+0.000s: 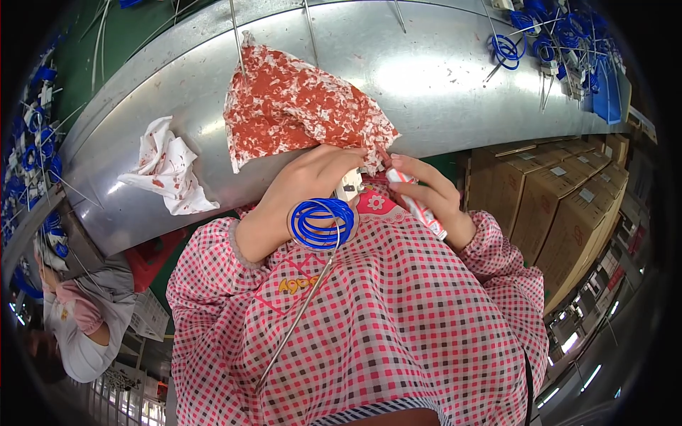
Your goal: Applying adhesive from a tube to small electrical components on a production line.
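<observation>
My left hand [302, 177] is closed on a small white block-shaped part [349, 184], which I hold close to my chest. Just below it hangs a coil of blue tubing [312, 226], and a thin metal rod [295, 326] slants down across my checked smock. In my right hand [433, 188] is a slim white-and-red tube [424, 214], its reddish tip pointing toward the block. Whether the tip touches the block I cannot tell. Directly beyond both hands lies a white cloth heavily stained red [298, 106], on the metal table [440, 78].
A crumpled, red-spotted white tissue [170, 170] lies at the table's left. Bundles of blue coils with rods [561, 39] crowd the far right, and more coils [32, 153] line the left edge. Cardboard boxes [561, 206] stand at right. Another person [89, 319] sits at lower left.
</observation>
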Demonstrator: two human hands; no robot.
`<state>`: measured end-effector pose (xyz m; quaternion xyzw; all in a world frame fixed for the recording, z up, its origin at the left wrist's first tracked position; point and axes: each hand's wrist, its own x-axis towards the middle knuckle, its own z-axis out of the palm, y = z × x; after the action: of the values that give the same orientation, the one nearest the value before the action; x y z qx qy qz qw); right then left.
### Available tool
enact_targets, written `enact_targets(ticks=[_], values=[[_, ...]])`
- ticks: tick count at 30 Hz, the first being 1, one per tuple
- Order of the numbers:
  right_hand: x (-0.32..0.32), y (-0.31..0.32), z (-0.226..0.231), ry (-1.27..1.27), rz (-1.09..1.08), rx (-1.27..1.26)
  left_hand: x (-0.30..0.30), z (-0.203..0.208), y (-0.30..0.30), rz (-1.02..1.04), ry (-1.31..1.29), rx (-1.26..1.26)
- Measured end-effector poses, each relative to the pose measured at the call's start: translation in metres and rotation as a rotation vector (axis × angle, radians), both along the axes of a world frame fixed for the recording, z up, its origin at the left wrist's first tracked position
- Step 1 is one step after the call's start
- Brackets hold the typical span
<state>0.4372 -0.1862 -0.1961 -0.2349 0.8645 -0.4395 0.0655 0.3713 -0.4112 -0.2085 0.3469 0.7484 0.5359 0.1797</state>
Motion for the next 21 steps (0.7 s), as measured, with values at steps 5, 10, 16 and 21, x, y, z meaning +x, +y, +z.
enact_targets(ticks=[5, 10, 16, 21], values=[[0.007, -0.003, 0.002, -0.351, -0.474, -0.228, 0.002, -0.001, 0.000, 0.012, -0.012, -0.009], [-0.002, -0.013, 0.003, -0.600, -0.793, -0.507, 0.000, 0.000, 0.000, 0.012, -0.027, -0.014], [-0.018, -0.010, 0.002, -0.704, -0.959, -0.710, 0.000, -0.002, 0.001, 0.018, -0.008, -0.015], [-0.022, -0.008, 0.003, -0.722, -0.976, -0.753, 0.000, -0.001, 0.000, 0.010, -0.024, -0.017]])
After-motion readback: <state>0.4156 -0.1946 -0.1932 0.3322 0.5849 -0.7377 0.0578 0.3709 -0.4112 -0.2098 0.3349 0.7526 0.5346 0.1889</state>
